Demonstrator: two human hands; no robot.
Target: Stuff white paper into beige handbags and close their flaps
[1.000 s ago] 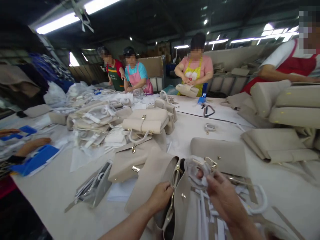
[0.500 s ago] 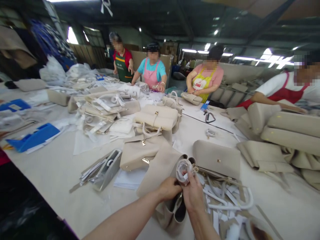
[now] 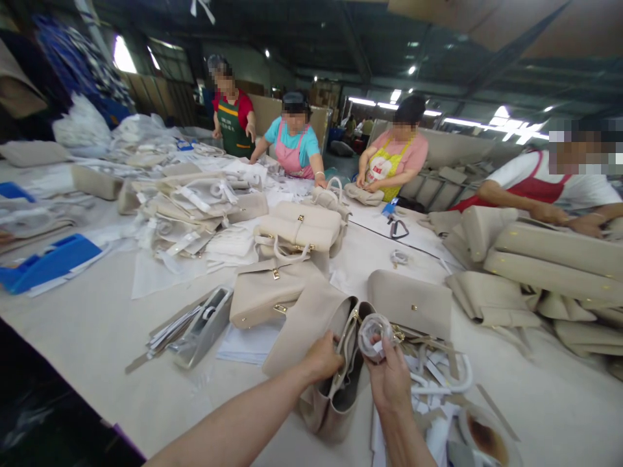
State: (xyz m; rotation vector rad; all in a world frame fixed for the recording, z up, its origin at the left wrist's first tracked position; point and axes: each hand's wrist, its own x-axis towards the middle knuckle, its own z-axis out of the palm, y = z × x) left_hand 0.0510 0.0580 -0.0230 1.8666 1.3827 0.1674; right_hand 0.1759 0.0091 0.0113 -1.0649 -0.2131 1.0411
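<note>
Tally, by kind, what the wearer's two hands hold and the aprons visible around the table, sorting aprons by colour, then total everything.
Open beige leather-look bag, left hand: 1
Clear plastic-wrapped round coil, right hand: 1
Green bib apron: 1
Pink bib apron: 1
Yellow bib apron: 1
Red bib apron: 1
Total: 6

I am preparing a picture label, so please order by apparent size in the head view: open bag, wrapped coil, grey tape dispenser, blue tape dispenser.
1. Open bag
2. Grey tape dispenser and blue tape dispenser: too alike to rank
3. Wrapped coil, in the right hand
</note>
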